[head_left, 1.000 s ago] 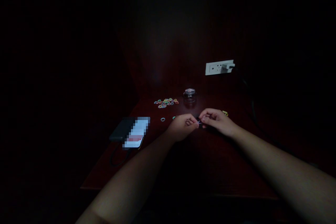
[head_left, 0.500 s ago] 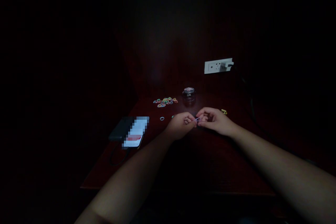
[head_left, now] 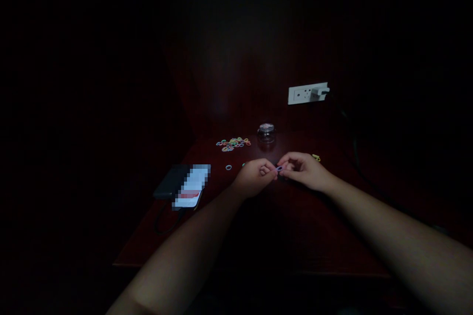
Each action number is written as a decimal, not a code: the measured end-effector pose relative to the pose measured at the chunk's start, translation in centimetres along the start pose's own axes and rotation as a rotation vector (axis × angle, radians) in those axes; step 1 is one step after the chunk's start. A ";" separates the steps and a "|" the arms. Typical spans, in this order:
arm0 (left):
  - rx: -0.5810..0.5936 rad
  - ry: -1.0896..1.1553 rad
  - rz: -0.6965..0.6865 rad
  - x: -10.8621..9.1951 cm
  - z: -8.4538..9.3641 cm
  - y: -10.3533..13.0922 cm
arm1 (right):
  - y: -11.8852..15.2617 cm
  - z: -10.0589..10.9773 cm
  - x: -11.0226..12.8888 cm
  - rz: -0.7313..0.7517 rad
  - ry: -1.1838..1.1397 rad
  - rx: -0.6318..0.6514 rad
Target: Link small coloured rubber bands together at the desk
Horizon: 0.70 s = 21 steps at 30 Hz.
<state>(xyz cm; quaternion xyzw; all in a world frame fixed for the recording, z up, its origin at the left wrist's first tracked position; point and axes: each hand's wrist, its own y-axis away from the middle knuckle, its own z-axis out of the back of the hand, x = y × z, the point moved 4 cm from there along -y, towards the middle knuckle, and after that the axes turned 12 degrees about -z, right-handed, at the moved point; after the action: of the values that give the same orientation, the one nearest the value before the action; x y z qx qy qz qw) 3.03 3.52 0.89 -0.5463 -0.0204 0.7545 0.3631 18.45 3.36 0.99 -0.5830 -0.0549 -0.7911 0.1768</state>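
A small purple elastic band point(head_left: 279, 168) is pinched between my two hands, above the dark red table. My left hand point(head_left: 254, 176) grips its left end with thumb and forefinger, the other fingers curled. On the opposite side, my right hand point(head_left: 306, 169) has its thumb and fingertips closed on the band. Beyond my left hand lies a loose pile of coloured elastic bands point(head_left: 233, 143). A single blue band point(head_left: 228, 167) rests to the left of that hand, and a yellow band point(head_left: 316, 157) shows just behind my right hand.
A clear round jar point(head_left: 266, 134) stands at the back of the table point(head_left: 295, 236). At the left, a lit phone point(head_left: 192, 187) lies against a dark flat box point(head_left: 170, 182) with a cable. A white wall socket point(head_left: 301, 93) holds a plug, its black cord hanging down at right.
The purple band's loop looks slightly more open between the fingers. Both hands stay almost where they were, and the view has shifted very slightly.
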 end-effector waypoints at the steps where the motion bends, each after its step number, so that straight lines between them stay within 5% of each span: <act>1: -0.001 -0.003 -0.004 0.0 0.0 0.0 | 0.0 0.0 0.0 0.001 0.015 -0.005; 21: -0.064 -0.053 -0.084 0.5 0.5 -0.2 | 0.2 0.4 0.5 0.036 0.201 -0.065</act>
<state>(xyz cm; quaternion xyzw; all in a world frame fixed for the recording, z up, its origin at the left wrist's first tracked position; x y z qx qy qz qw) 2.66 4.11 0.78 -0.5363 -0.0770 0.7517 0.3760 18.74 3.18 1.58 -0.5071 -0.0007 -0.8436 0.1768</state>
